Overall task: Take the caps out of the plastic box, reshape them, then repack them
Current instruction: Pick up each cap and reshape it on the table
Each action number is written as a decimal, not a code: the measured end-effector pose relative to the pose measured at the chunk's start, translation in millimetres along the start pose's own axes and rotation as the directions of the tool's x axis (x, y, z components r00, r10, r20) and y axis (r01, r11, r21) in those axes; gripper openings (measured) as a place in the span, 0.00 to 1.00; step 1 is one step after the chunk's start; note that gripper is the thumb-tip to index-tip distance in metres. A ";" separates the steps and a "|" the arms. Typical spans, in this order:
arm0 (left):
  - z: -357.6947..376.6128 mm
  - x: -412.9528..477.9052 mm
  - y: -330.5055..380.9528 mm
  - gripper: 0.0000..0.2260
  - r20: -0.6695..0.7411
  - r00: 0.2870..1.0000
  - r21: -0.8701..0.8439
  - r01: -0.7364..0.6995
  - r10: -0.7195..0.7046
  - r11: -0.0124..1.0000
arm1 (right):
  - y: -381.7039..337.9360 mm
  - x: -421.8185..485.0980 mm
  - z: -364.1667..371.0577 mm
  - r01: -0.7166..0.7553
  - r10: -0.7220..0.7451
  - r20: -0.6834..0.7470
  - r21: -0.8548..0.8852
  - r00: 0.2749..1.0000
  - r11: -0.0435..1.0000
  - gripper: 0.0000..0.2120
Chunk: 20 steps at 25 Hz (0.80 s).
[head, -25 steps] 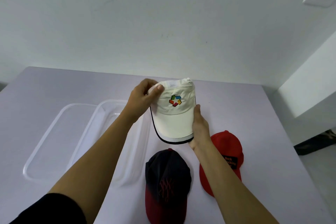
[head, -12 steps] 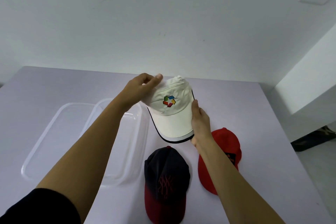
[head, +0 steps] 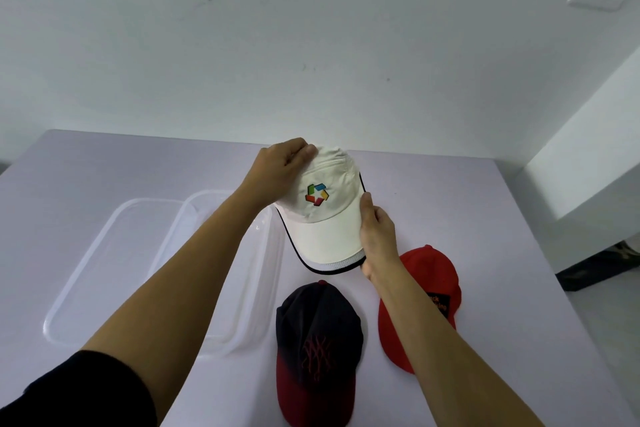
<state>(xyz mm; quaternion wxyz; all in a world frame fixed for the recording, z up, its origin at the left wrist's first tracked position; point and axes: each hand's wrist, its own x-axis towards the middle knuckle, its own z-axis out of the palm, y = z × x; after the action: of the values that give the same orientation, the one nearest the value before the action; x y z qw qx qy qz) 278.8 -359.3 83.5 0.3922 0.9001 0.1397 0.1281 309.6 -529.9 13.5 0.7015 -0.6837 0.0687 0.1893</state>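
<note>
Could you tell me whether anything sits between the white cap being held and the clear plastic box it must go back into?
Nothing visible does. The white cap is held by both hands just right of the plastic box, whose opening looks empty; only the left forearm crosses above it.

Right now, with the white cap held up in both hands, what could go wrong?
The left hand pinches the white cap at its crown, so that grip may leave new creases. The right hand holds only the brim's edge, which might bend. Lowered carelessly, it could land on the red cap or the dark cap, flattening them.
</note>
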 end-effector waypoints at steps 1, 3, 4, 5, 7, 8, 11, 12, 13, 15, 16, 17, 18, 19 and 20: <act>-0.3 1.0 -0.6 0.16 0.021 1.000 0.018 0.017 -0.018 1.000 | 0.7 -1.1 0.1 0.004 -0.004 0.003 0.000 1.000 1.000 0.19; -2.7 4.6 1.7 0.20 0.081 0.996 0.051 0.043 -0.047 0.998 | 2.6 -1.9 -0.4 0.012 -0.012 0.010 -0.008 1.000 1.000 0.19; -3.3 6.9 3.6 0.21 0.098 0.995 0.083 0.027 -0.035 0.996 | 4.6 -1.5 -0.4 0.017 -0.016 0.010 -0.021 1.000 1.000 0.19; -2.5 9.0 4.8 0.21 0.109 0.994 0.121 -0.008 -0.005 0.993 | 6.2 -1.5 0.2 0.021 -0.021 0.009 -0.036 1.000 0.999 0.18; 2.9 11.9 5.7 0.17 0.133 0.990 0.181 -0.074 0.050 0.981 | 10.6 -0.6 3.2 0.036 -0.035 0.010 -0.075 0.999 0.997 0.17; 6.5 12.5 5.9 0.15 0.143 0.988 0.193 -0.090 0.063 0.977 | 12.4 -0.6 4.5 0.044 -0.043 0.009 -0.085 0.999 0.995 0.17; 16.9 15.1 7.5 0.14 0.090 0.994 0.253 -0.087 0.067 0.964 | 14.5 1.7 5.7 0.059 -0.060 -0.010 -0.083 0.998 0.995 0.17; 19.3 15.9 8.5 0.14 0.050 0.996 0.287 -0.086 0.074 0.954 | 15.5 3.1 5.1 0.060 -0.062 -0.014 -0.084 0.998 0.995 0.17; 21.2 16.5 9.4 0.15 0.020 0.996 0.316 -0.090 0.088 0.945 | 16.9 4.4 4.3 0.058 -0.060 -0.021 -0.093 0.998 0.994 0.17; 25.5 16.5 13.7 0.15 0.024 0.990 0.410 -0.133 0.135 0.902 | 19.7 5.0 3.0 0.051 -0.054 -0.029 -0.106 0.998 0.993 0.17; 29.2 16.9 16.6 0.16 0.038 0.985 0.485 -0.165 0.168 0.859 | 21.5 5.2 3.5 0.045 -0.049 -0.030 -0.106 0.998 0.993 0.18; 32.6 18.0 20.3 0.16 0.039 0.981 0.559 -0.179 0.189 0.810 | 21.6 5.0 5.1 0.037 -0.039 -0.026 -0.088 0.999 0.995 0.18; 34.2 19.2 26.7 0.16 0.007 0.979 0.609 -0.165 0.202 0.776 | 21.9 5.3 7.2 0.017 -0.018 -0.016 -0.059 1.000 0.998 0.18; 32.5 19.6 34.9 0.16 -0.062 0.976 0.619 -0.126 0.208 0.775 | 21.1 3.2 10.3 -0.025 0.025 -0.001 -0.011 1.000 1.000 0.18; 28.3 23.2 41.2 0.17 -0.170 0.961 0.572 -0.083 0.217 0.816 | 23.3 3.5 12.8 -0.081 0.080 0.017 0.061 0.997 0.995 0.18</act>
<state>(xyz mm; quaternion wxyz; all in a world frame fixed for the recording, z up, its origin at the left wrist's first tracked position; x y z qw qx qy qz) 316.2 -397.0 98.2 0.0812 0.9628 0.1431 0.2141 302.3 -516.9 -8.8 0.7144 -0.6571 0.0971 0.2203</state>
